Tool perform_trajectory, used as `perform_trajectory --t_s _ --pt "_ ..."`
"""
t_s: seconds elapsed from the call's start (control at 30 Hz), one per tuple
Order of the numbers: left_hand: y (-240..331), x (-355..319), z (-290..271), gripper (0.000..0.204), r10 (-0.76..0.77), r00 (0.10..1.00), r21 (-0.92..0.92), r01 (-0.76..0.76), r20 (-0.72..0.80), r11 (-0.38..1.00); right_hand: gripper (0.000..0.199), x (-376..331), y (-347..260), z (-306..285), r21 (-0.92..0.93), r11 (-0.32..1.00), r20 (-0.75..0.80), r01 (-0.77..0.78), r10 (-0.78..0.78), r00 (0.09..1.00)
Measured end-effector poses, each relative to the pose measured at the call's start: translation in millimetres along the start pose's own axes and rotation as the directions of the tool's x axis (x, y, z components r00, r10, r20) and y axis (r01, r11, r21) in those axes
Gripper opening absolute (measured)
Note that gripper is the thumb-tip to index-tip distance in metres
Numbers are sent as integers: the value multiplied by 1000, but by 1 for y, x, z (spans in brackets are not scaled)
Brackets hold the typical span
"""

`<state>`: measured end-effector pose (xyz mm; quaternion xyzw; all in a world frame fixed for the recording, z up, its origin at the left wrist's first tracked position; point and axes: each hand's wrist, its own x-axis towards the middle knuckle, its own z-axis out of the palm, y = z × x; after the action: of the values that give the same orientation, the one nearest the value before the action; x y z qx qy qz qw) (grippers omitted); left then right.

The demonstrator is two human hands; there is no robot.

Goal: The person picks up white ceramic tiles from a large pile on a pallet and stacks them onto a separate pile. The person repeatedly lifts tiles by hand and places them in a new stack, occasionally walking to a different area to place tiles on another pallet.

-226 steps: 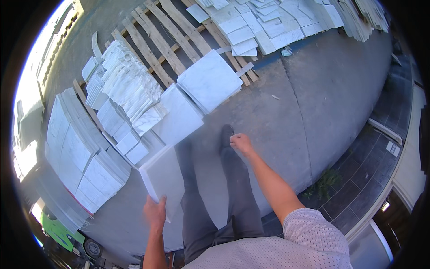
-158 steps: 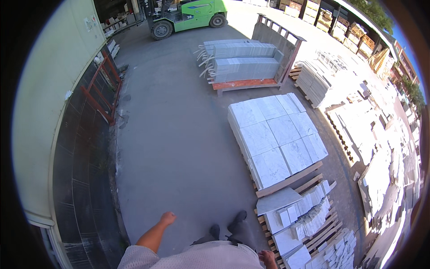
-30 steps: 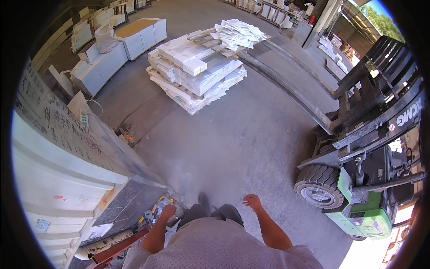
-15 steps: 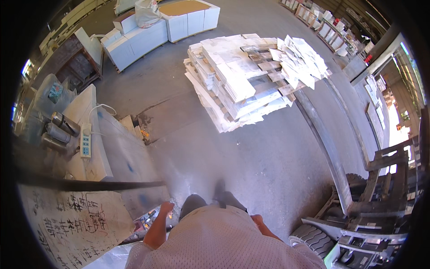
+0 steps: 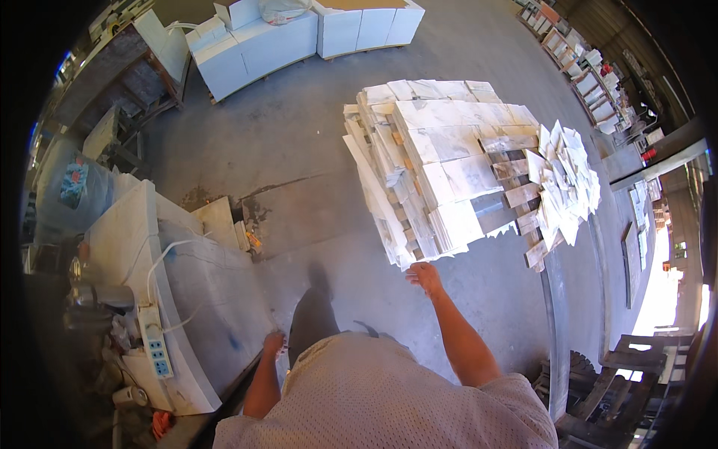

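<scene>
My right hand (image 5: 425, 278) reaches forward with loosely bent fingers held apart, nothing in them. In the picture it lies just below the near corner of a stack of white marble tiles (image 5: 456, 150); I cannot tell if they touch. Wooden slats (image 5: 516, 168) show in the stack's right part, with a heap of loose, jagged white slabs (image 5: 565, 183) beyond. My left hand (image 5: 274, 342) hangs low at my side, beside the slanting grey panel (image 5: 217, 292) on my left; its fingers are mostly hidden.
Left of me stand a pale slab (image 5: 153, 224), a power strip (image 5: 156, 344) with white cords, and a metal flask (image 5: 105, 295). White block stacks (image 5: 258, 52) are at the far left. A forklift's long fork (image 5: 557, 329) runs along the floor on the right, towards the tile stack.
My right arm has swung from my side forward towards the tile stack. My body has moved ahead past the marked board, and the stack appears closer. My left hand stays low.
</scene>
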<state>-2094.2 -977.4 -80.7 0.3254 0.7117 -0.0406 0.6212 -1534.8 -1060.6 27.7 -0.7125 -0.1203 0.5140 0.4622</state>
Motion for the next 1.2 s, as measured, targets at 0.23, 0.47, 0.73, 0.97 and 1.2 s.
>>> perform_trajectory --t_s 0.23,0.47,0.73,0.97,1.2 --pt "217 54 -92 34 272 962 13 -271 -30 962 33 13 28 46 -98 917 -71 -386 381 922" --pt "377 105 -128 34 377 925 -44 -375 48 926 20 48 18 88 12 814 -165 -581 575 801" --pt "505 157 -174 37 303 944 300 -330 134 895 25 216 -75 152 156 827 -101 -540 557 825" --pt "659 224 -152 38 183 974 35 -189 136 981 33 274 -164 192 241 877 -220 -416 467 857" --pt "782 419 12 36 142 920 324 -269 365 907 35 295 -190 259 348 872 -524 -344 485 700"
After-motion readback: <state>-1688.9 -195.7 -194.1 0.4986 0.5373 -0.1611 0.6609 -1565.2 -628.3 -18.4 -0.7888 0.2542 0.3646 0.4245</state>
